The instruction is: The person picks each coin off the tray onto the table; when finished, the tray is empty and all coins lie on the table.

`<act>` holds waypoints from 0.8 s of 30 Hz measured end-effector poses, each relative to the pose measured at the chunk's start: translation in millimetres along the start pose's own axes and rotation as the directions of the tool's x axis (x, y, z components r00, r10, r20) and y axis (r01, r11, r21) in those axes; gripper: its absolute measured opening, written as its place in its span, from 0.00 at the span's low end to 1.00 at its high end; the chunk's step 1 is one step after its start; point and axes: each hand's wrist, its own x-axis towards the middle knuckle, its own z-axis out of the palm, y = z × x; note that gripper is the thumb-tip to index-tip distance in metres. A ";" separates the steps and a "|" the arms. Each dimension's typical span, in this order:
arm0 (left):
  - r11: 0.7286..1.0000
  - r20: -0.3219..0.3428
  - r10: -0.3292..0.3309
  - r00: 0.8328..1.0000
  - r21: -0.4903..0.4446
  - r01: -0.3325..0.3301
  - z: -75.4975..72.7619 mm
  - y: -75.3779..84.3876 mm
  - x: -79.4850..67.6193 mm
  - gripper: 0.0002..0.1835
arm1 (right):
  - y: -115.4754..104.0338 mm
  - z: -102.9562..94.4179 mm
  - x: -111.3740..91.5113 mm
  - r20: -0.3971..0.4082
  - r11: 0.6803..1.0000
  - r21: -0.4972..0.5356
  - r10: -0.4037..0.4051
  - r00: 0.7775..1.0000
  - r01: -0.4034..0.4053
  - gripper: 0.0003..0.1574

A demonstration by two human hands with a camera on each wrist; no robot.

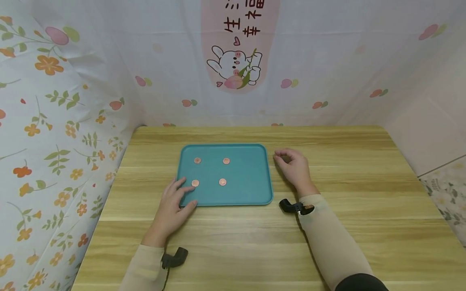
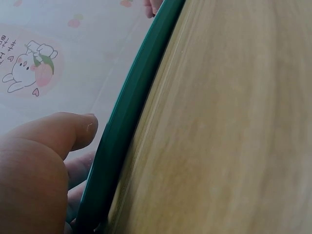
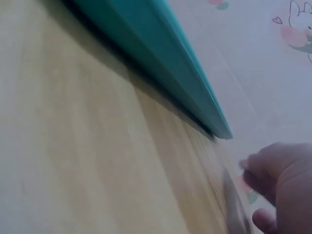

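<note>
A teal tray (image 1: 247, 173) lies on the wooden table, its raised rim seen edge-on in both wrist views. Several copper coins lie flat inside it: a far-left coin (image 1: 197, 161), a far-middle coin (image 1: 226, 161), a near-left coin (image 1: 195, 183) and a near-middle coin (image 1: 222, 182). At the tray's near left corner is my left hand (image 1: 172, 208), fingers spread across the rim, one fingertip right by the near-left coin. Just past the right edge, my right hand (image 1: 295, 169) rests with loosely curled fingers and thumb; no object shows in it.
Wooden tabletop (image 1: 364, 202) extends around the tray, widest on the right. A white printed cloth (image 1: 164, 60) hangs behind the table, and a floral cloth (image 1: 62, 141) hangs along the left. Black wrist mounts (image 1: 174, 258) sit on both sleeves.
</note>
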 end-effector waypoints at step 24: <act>1.000 0.008 -0.009 1.000 -0.005 0.009 -1.2 4.7 0.2 0.20 | 3.0 2.3 1.2 0.005 0.996 -0.092 -0.011 1.000 0.012 0.12</act>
